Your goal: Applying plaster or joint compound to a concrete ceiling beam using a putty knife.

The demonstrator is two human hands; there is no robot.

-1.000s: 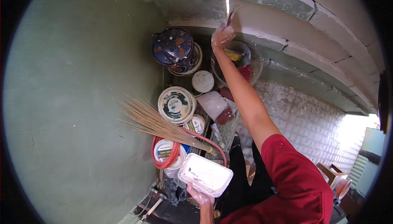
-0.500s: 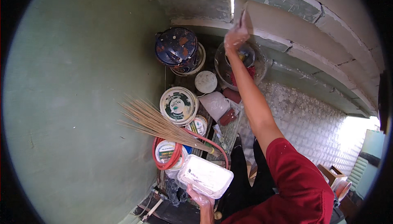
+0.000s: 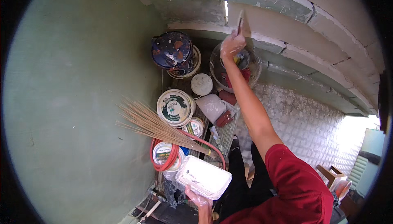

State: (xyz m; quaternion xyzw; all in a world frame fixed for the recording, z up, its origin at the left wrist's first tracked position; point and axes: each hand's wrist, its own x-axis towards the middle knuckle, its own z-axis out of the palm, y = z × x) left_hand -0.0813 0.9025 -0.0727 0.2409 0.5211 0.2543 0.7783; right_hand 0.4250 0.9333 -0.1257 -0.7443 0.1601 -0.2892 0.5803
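Observation:
My left hand (image 3: 199, 198) grips the near edge of a white rectangular tub (image 3: 204, 176), its inside smeared with white paste. Stretched out far ahead, my right hand (image 3: 233, 45) is closed around a putty knife (image 3: 240, 22), seen nearly edge-on with its tip up at the pale wall panel (image 3: 270, 24). White smears cover both hands. Whether the blade touches the wall, I cannot tell. Below the right hand sits a clear round basin (image 3: 258, 70) with a smaller bowl and something red in it, partly hidden by my wrist.
A green wall (image 3: 82, 101) rises on the left. Along a wooden bench (image 3: 227, 136) stand a dark blue bucket (image 3: 172, 50), lidded paint pails (image 3: 176, 107) and a coiled red hose (image 3: 154, 158). A stick broom (image 3: 159, 127) lies across them. Patterned floor (image 3: 294, 117) stretches right.
My right hand has come slightly lower and nearer, turning so more of the putty knife shows. The whole view has shifted a little. My left hand still holds the tub.

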